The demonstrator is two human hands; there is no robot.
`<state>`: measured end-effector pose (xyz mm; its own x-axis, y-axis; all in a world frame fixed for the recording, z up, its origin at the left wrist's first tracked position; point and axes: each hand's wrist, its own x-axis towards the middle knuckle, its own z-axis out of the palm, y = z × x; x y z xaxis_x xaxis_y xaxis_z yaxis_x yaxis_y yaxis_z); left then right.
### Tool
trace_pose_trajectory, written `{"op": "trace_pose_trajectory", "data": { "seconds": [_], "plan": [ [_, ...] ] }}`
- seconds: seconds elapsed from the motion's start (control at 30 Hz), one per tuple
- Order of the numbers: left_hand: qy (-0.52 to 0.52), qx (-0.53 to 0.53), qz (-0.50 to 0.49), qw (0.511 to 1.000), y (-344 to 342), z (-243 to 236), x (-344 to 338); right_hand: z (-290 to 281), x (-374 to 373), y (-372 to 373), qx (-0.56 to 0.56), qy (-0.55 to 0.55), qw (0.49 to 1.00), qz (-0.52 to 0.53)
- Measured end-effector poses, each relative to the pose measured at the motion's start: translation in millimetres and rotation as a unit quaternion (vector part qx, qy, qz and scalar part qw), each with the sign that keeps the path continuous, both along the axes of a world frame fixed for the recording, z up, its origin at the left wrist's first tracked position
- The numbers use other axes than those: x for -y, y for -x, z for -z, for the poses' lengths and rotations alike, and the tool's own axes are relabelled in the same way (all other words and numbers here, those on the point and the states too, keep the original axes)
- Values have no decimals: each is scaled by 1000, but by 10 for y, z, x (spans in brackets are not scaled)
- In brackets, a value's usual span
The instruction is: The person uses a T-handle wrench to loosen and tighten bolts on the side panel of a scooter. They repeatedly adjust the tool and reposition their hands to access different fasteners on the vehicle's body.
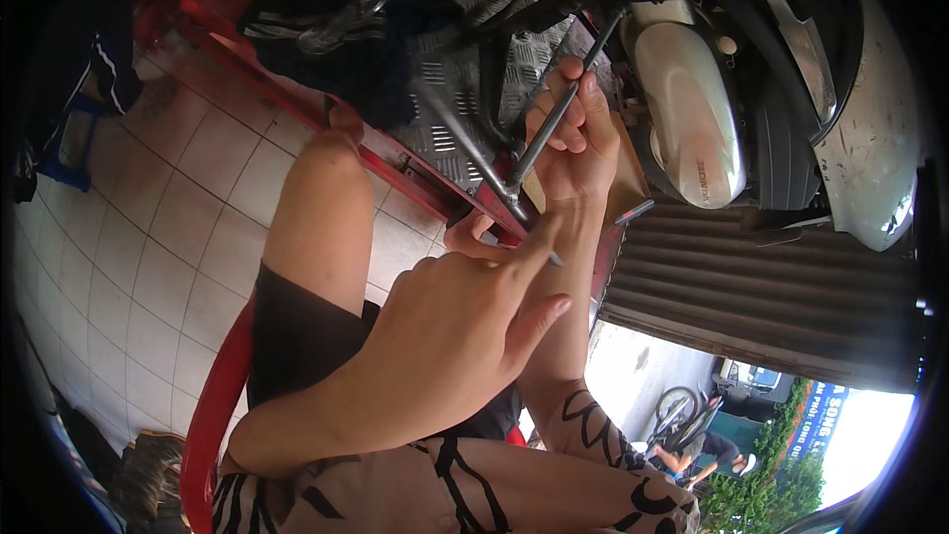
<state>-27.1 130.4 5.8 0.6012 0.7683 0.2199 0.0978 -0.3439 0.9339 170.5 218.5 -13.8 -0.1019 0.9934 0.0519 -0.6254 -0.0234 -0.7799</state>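
My right hand (576, 143), palm turned up, pinches one grey metal arm of what looks like a three-armed Y socket wrench (481, 160) between thumb and fingers. The wrench's arms meet just beyond my left fingertips, and another arm reaches up and left. My left hand (460, 311) lies across my right forearm, back upward, its thumb and index finger stretched out. A small metal tip (556, 259) pokes out under that index finger; what joins it is hidden. My other left fingers are mostly hidden. A dark rod (605, 40) slants up beyond the right hand.
A motorbike with a silver cover (690, 119) stands at the upper right. Ahead are a red-framed metal platform (440, 143) and dark cloth (336, 49). A short grey rod-like piece (635, 213) sits by my right wrist. Ribbed shutter (751, 287) at right; tiled floor (148, 237) at left.
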Motion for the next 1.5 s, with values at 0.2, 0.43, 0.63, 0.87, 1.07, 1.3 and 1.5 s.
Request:
{"op": "trace_pose_trajectory", "data": {
  "seconds": [0.2,0.43,0.63,0.87,1.07,1.3,1.5],
  "plan": [
    [33,115,-104,987,1,-37,-60,-19,-25,22,-34,-10,999,-2],
    [94,-23,-110,989,37,30,6,-42,-32,-68,-51,-31,998,-1],
    [-13,96,-41,994,1,50,-41,-47,-54,-191,-106,-61,992,-37],
    [-29,199,-213,956,-262,9,-94,-118,-13,-53,-64,-34,997,5],
    [-264,86,-281,918,-179,-6,-271,-7,-59,-96,-53,-25,998,-2],
    [-209,117,-221,945,-135,-48,-354,-46,-65,0,-43,-22,998,29],
    [-142,127,-203,961,-210,-120,-266,-136,12,38,-35,-32,999,13]
  ]
}}
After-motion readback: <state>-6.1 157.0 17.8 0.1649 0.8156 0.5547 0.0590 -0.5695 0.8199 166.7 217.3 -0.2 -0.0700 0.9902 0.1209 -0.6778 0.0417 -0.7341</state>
